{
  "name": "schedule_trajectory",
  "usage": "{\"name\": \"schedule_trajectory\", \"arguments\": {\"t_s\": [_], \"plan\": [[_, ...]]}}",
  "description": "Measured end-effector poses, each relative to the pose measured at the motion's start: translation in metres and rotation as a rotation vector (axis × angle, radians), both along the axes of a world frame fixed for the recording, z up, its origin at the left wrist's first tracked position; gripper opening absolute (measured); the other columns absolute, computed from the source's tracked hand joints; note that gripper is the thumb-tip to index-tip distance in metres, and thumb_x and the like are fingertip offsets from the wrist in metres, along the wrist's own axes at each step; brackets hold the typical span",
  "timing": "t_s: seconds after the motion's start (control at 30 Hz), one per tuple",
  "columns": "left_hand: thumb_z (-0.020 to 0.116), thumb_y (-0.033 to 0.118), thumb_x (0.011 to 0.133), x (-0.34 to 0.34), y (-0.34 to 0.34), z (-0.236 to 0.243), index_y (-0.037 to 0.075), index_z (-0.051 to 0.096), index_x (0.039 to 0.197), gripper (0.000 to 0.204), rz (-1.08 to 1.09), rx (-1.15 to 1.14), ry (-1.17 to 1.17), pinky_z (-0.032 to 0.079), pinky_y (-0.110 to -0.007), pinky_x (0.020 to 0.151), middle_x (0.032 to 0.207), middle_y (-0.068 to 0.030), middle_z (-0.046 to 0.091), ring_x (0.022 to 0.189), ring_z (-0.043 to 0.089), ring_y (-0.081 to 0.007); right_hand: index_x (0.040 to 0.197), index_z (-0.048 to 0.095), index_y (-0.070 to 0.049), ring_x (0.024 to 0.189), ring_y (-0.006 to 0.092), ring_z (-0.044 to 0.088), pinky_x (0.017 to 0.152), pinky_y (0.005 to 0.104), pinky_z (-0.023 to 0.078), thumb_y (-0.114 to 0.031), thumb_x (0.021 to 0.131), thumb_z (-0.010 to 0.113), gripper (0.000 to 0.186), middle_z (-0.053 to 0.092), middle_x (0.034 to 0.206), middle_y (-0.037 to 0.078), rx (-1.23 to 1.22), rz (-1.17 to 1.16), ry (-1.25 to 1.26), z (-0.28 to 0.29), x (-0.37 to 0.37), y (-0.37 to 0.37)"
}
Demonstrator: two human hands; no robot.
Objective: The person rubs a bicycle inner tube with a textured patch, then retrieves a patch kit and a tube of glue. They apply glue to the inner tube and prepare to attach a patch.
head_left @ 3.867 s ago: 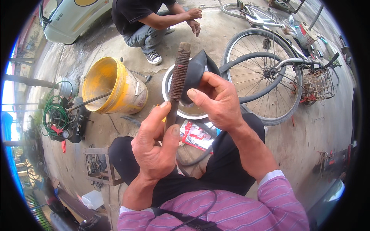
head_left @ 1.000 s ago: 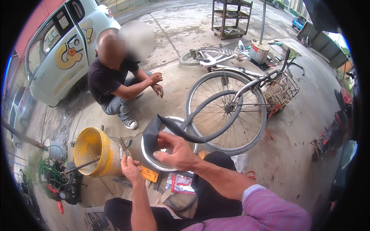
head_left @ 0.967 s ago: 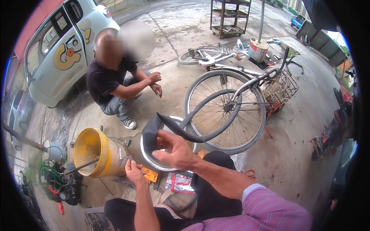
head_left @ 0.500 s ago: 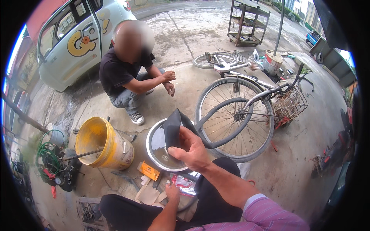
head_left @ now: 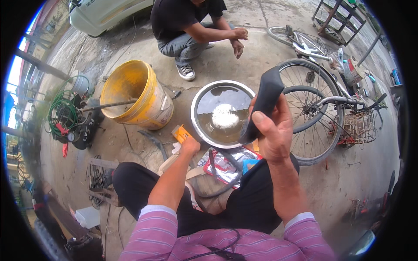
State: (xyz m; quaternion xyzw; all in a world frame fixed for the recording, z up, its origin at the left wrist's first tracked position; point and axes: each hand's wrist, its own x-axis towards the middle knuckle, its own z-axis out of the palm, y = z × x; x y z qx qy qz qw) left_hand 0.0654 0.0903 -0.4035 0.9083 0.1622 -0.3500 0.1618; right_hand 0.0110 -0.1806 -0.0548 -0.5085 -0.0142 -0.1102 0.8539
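My right hand grips a folded, flattened stretch of black inner tube, raised in front of the bicycle's wheel, with the thumb pressed on it. A round metal basin of murky water sits on the ground beside it. My left hand is low at the basin's left front, its fingers closed on a small orange box. A red-and-silver packet, a blue packet, pale strips and dark rubber lengths lie around my knees.
A yellow bucket with a rod stands left, beside a compressor with green hose. A person squats opposite. A bicycle lies right. Behind are a white car, a metal cart and, left, a metal frame.
My left hand has left the dark bar it held, moved down and taken the orange box. My right hand with the tube has moved rightward and turned upright, off the basin. The view tilts downward.
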Motion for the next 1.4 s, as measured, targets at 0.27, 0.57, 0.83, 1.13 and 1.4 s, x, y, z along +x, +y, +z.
{"name": "schedule_trajectory", "arguments": {"t_s": [0.27, 0.57, 0.83, 1.13, 1.4], "plan": [[0.058, 0.01, 0.091, 0.091, 0.108, 0.007, 0.004, 0.073, 0.09, 0.017, 0.597, -0.293, -0.367, 0.05, -0.033, 0.049, 0.076, -0.0104, 0.072, 0.064, 0.071, -0.0204, 0.145, 0.049, -0.005, 0.098, 0.0167, 0.057, 0.087, 0.0312, 0.045, -0.016, 0.09, 0.069, 0.059, 0.063, 0.118, 0.01, -0.154, -0.016, -0.015, -0.009, 0.003, -0.001], [0.075, 0.045, 0.086, 0.022, 0.056, -0.029, 0.004, 0.054, 0.145, 0.074, 0.548, 0.002, -0.178, 0.051, -0.048, 0.106, 0.137, -0.0238, 0.062, 0.128, 0.063, -0.036, 0.139, 0.052, -0.002, 0.093, 0.0167, 0.056, 0.082, 0.0304, 0.045, -0.022, 0.088, 0.071, 0.057, 0.063, 0.113, 0.011, -0.208, 0.011, 0.009, -0.013, 0.005, 0.003], [0.08, 0.047, 0.081, 0.024, 0.029, -0.027, 0.01, 0.023, 0.163, 0.107, 0.515, 0.11, -0.15, 0.044, -0.054, 0.115, 0.156, -0.0259, 0.04, 0.146, 0.041, -0.0417, 0.134, 0.05, 0.002, 0.09, 0.0159, 0.058, 0.083, 0.0324, 0.049, -0.018, 0.086, 0.067, 0.054, 0.063, 0.107, 0.013, -0.264, 0.012, 0.018, -0.008, -0.003, 0.008], [0.08, 0.028, 0.077, 0.036, 0.048, -0.014, 0.024, 0.017, 0.164, 0.108, 0.485, 0.025, -0.226, 0.044, -0.057, 0.113, 0.153, -0.0249, 0.04, 0.143, 0.043, -0.0425, 0.136, 0.047, -0.002, 0.09, 0.0175, 0.064, 0.085, 0.0347, 0.054, -0.003, 0.088, 0.068, 0.053, 0.063, 0.107, 0.011, -0.122, 0.06, 0.043, -0.02, 0.009, 0.009], [0.077, 0.019, 0.075, 0.08, 0.069, 0.122, 0.018, 0.026, 0.163, 0.101, -0.225, 0.003, -0.336, 0.044, -0.051, 0.115, 0.145, -0.0271, 0.049, 0.139, 0.047, -0.046, 0.125, 0.055, -0.004, 0.08, 0.0084, 0.059, 0.075, 0.0256, 0.05, -0.006, 0.088, 0.077, 0.043, 0.065, 0.094, 0.002, -0.13, 0.082, 0.076, -0.025, 0.027, 0.014]]}}
